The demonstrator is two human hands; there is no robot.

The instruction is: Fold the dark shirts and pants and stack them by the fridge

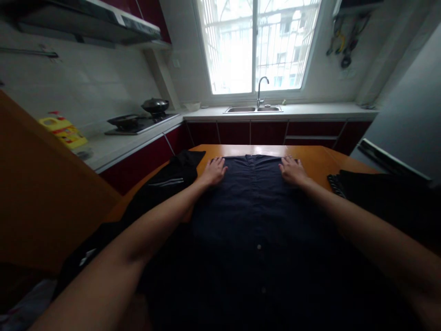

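Observation:
A dark navy shirt (241, 216) with a button front lies spread over the wooden table, its far edge close to the table's far side. On the shirt's far left corner rests my left hand (215, 171), flat with the fingers stretched forward. My right hand (292, 170) lies the same way on the far right corner, fingers spread. Both palms face down on the cloth. Pale buttons show down the middle of the shirt; its near part is dark and hard to make out.
The wooden table (312, 154) carries a black garment (172, 177) at left and dark folded cloth (375, 195) at right. Beyond are a counter with a sink (241, 110) and tap (261, 89). A stove (146, 123) with pans and a yellow jug (64, 131) stand left.

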